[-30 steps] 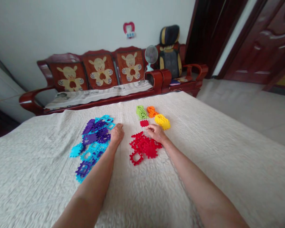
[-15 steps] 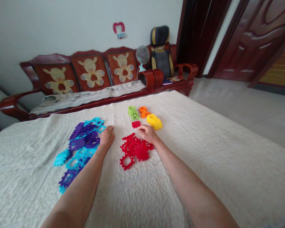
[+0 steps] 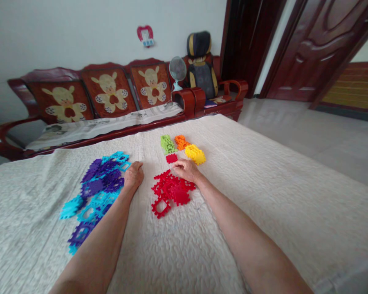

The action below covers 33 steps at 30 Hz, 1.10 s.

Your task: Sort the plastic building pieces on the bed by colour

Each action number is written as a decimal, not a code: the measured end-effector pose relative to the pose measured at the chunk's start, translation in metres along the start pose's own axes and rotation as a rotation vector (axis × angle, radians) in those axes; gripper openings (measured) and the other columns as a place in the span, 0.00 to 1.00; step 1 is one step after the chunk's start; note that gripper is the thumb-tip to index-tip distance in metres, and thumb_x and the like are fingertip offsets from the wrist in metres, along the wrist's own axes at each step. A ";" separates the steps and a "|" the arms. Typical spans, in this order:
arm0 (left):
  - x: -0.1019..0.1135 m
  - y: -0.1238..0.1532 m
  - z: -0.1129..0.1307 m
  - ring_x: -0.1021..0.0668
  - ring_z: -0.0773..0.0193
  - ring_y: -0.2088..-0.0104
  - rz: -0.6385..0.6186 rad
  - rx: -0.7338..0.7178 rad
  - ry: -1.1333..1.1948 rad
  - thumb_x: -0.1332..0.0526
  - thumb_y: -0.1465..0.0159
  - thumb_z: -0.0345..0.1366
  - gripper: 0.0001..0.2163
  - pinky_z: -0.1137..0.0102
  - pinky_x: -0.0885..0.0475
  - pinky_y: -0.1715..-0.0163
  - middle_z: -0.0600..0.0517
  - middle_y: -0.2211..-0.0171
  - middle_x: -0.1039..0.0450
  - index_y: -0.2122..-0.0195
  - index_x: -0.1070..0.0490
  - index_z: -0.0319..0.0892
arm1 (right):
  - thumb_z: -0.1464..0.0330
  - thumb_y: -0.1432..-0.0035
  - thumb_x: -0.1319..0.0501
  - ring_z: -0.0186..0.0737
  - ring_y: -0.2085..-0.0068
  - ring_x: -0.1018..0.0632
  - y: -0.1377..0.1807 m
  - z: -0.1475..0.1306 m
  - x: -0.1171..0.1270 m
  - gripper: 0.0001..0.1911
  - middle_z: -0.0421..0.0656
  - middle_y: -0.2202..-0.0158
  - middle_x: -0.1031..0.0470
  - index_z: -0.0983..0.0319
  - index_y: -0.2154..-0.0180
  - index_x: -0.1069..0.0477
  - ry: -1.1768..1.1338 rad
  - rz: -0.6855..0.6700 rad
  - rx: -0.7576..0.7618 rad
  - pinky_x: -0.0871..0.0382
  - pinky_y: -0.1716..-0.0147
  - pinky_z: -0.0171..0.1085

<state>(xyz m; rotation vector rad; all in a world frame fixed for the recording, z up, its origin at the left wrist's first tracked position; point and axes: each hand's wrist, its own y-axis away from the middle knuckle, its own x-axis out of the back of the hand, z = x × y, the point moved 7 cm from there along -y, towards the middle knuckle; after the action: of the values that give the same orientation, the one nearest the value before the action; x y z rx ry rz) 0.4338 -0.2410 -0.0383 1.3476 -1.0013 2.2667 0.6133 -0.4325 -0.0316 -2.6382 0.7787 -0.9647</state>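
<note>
Colours seem kept apart so like sits with like: green pieces (image 3: pixel 168 144), orange pieces (image 3: pixel 182 142) and yellow pieces (image 3: pixel 195 154) beyond the red pile (image 3: pixel 173 190), the blue-purple pile (image 3: pixel 99 183) to its left. Your right hand (image 3: pixel 186 170) is at the red pile's far edge, fingertips drawn together just beside the lone red tile (image 3: pixel 171 158); I cannot tell whether they pinch anything. Your left hand (image 3: pixel 134 175) curls left of the red pile, its grip hidden.

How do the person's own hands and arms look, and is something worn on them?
The left hand and right hand wear no gloves. The left forearm and right forearm show no sleeve, watch or bracelet. About rings, I cannot tell.
</note>
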 end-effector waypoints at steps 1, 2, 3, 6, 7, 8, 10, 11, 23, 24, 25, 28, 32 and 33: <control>0.000 0.000 0.000 0.20 0.55 0.48 0.000 0.002 0.000 0.48 0.37 0.28 0.18 0.64 0.26 0.44 0.45 0.47 0.21 0.54 0.20 0.40 | 0.73 0.46 0.38 0.37 0.64 0.21 0.000 0.000 -0.001 0.10 0.40 0.63 0.17 0.60 0.65 0.19 0.003 -0.012 -0.002 0.28 0.58 0.35; -0.001 -0.001 0.000 0.20 0.55 0.48 -0.003 0.003 0.000 0.48 0.37 0.28 0.18 0.64 0.26 0.44 0.45 0.47 0.21 0.54 0.20 0.39 | 0.73 0.46 0.38 0.36 0.64 0.21 0.000 -0.001 -0.002 0.10 0.40 0.63 0.17 0.60 0.64 0.19 0.006 -0.025 -0.008 0.28 0.58 0.35; -0.001 -0.001 0.000 0.20 0.55 0.49 -0.004 0.005 0.000 0.48 0.37 0.27 0.18 0.64 0.26 0.44 0.44 0.48 0.21 0.54 0.20 0.39 | 0.73 0.46 0.38 0.36 0.63 0.21 0.000 -0.002 -0.004 0.11 0.40 0.61 0.17 0.60 0.63 0.19 0.006 -0.038 -0.014 0.28 0.58 0.35; 0.000 -0.002 0.001 0.19 0.55 0.49 -0.001 0.013 -0.001 0.48 0.38 0.27 0.18 0.64 0.26 0.45 0.45 0.49 0.20 0.56 0.19 0.40 | 0.73 0.45 0.38 0.37 0.58 0.21 0.000 -0.013 -0.008 0.14 0.41 0.55 0.18 0.59 0.57 0.20 -0.025 -0.091 -0.003 0.28 0.53 0.36; 0.000 -0.002 0.002 0.19 0.56 0.49 0.002 0.015 0.000 0.48 0.38 0.27 0.18 0.64 0.26 0.45 0.45 0.50 0.20 0.56 0.19 0.40 | 0.73 0.45 0.38 0.39 0.56 0.20 0.000 -0.019 -0.010 0.15 0.42 0.53 0.19 0.59 0.55 0.21 -0.032 -0.130 0.018 0.29 0.52 0.37; 0.001 -0.001 0.002 0.19 0.56 0.49 0.004 0.019 0.002 0.48 0.38 0.27 0.18 0.64 0.26 0.45 0.45 0.49 0.20 0.56 0.19 0.40 | 0.73 0.45 0.37 0.40 0.54 0.20 0.000 -0.026 -0.013 0.16 0.43 0.51 0.19 0.59 0.54 0.21 -0.030 -0.180 0.042 0.29 0.50 0.39; 0.002 -0.001 0.004 0.19 0.56 0.49 0.005 0.021 0.011 0.48 0.39 0.26 0.18 0.65 0.26 0.45 0.44 0.49 0.20 0.55 0.19 0.40 | 0.72 0.46 0.36 0.44 0.50 0.21 0.002 -0.037 -0.017 0.17 0.45 0.49 0.20 0.60 0.52 0.22 0.013 -0.286 0.078 0.30 0.46 0.41; 0.002 0.000 0.004 0.19 0.56 0.49 0.005 0.021 0.016 0.48 0.39 0.26 0.18 0.65 0.26 0.45 0.44 0.49 0.20 0.55 0.19 0.39 | 0.71 0.46 0.35 0.46 0.48 0.22 0.003 -0.041 -0.018 0.17 0.46 0.49 0.20 0.60 0.52 0.22 0.048 -0.327 0.083 0.31 0.45 0.42; 0.001 0.000 0.003 0.20 0.56 0.50 0.018 0.016 0.047 0.48 0.39 0.27 0.18 0.65 0.26 0.45 0.44 0.51 0.20 0.57 0.19 0.40 | 0.67 0.44 0.33 0.48 0.47 0.23 0.004 -0.045 -0.026 0.16 0.49 0.51 0.21 0.63 0.53 0.22 0.223 -0.352 0.107 0.34 0.44 0.43; 0.001 -0.001 0.003 0.20 0.55 0.50 0.016 0.017 0.049 0.48 0.39 0.27 0.18 0.64 0.26 0.45 0.44 0.51 0.20 0.57 0.19 0.40 | 0.67 0.45 0.33 0.47 0.49 0.23 0.004 -0.045 -0.026 0.14 0.48 0.52 0.21 0.62 0.55 0.21 0.216 -0.343 0.112 0.33 0.45 0.42; 0.001 -0.001 0.002 0.20 0.54 0.50 0.013 0.018 0.048 0.48 0.39 0.27 0.18 0.63 0.26 0.45 0.44 0.51 0.20 0.57 0.20 0.40 | 0.68 0.45 0.33 0.45 0.50 0.22 0.003 -0.044 -0.026 0.13 0.47 0.54 0.20 0.62 0.56 0.21 0.211 -0.336 0.120 0.33 0.46 0.41; 0.000 -0.001 0.002 0.21 0.53 0.49 -0.002 0.020 0.038 0.48 0.39 0.27 0.18 0.62 0.27 0.45 0.44 0.51 0.20 0.57 0.20 0.39 | 0.69 0.44 0.34 0.44 0.52 0.22 0.003 -0.042 -0.028 0.12 0.45 0.55 0.20 0.61 0.57 0.21 0.208 -0.313 0.135 0.32 0.48 0.40; -0.003 -0.002 0.001 0.22 0.55 0.49 -0.016 0.022 0.013 0.49 0.37 0.27 0.17 0.64 0.28 0.45 0.44 0.51 0.21 0.56 0.21 0.39 | 0.64 0.41 0.35 0.44 0.51 0.21 0.003 -0.037 -0.026 0.12 0.46 0.55 0.19 0.61 0.56 0.21 0.176 -0.231 0.083 0.32 0.47 0.41; -0.004 -0.002 0.001 0.22 0.55 0.49 -0.022 0.017 0.004 0.49 0.37 0.27 0.17 0.64 0.28 0.45 0.44 0.52 0.21 0.56 0.22 0.39 | 0.64 0.40 0.35 0.43 0.51 0.21 0.004 -0.035 -0.024 0.12 0.46 0.54 0.19 0.61 0.55 0.21 0.153 -0.218 0.055 0.31 0.47 0.40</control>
<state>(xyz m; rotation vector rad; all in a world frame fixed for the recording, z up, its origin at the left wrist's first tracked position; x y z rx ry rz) 0.4373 -0.2403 -0.0402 1.3535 -0.9637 2.2659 0.5734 -0.4230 -0.0193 -2.6659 0.4924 -1.2380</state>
